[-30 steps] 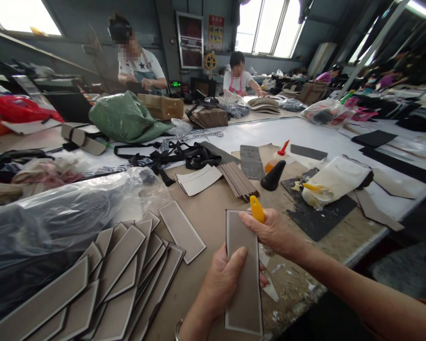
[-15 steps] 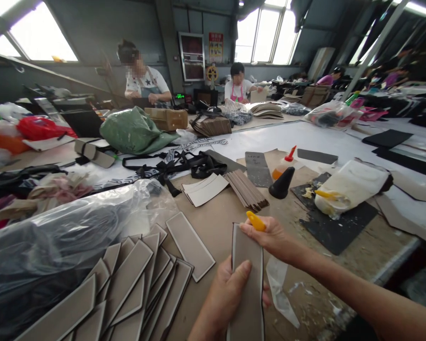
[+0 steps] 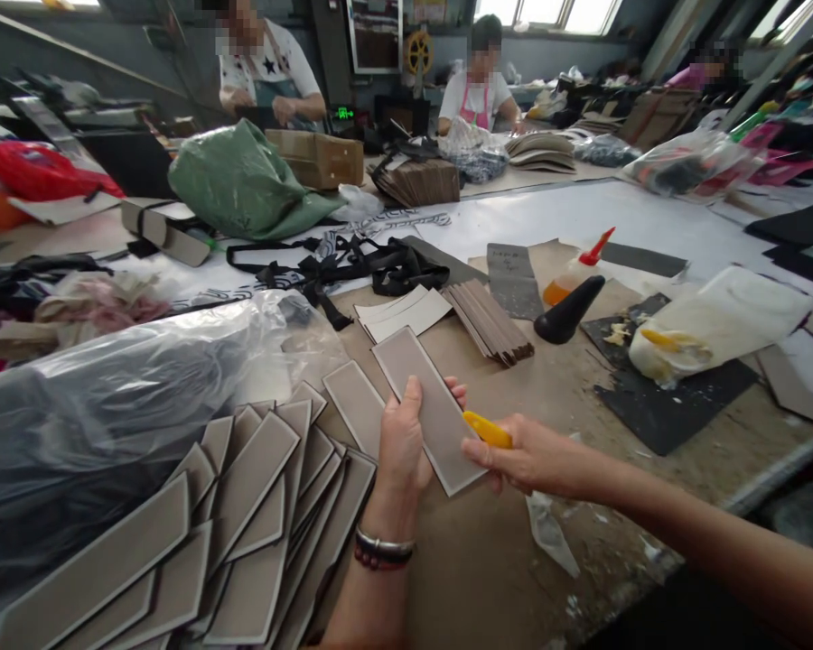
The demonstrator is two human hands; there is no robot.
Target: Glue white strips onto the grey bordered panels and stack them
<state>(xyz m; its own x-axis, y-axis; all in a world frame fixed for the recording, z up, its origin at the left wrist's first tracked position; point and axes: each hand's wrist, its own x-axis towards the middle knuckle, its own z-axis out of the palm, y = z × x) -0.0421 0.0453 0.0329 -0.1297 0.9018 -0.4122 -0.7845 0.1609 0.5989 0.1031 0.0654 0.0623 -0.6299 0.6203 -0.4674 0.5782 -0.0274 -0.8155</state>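
Inside the right edge of the table (image 3: 481, 569), I've tipped the panel (image 3: 440, 418), so work seems at its near end: my right hand (image 3: 508, 450) pinches the yellow tool (image 3: 489, 431), my left hand (image 3: 405, 442) the panel.

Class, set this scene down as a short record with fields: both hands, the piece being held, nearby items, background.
Left hand: holds a panel
Right hand: holds a yellow tool at the panel's near end
Panel: grey-brown, pale border
Left: pile of similar panels
Beyond: bottle with red tip, black cone
Right: white container on black sheet
Background: green bag, two co-workers
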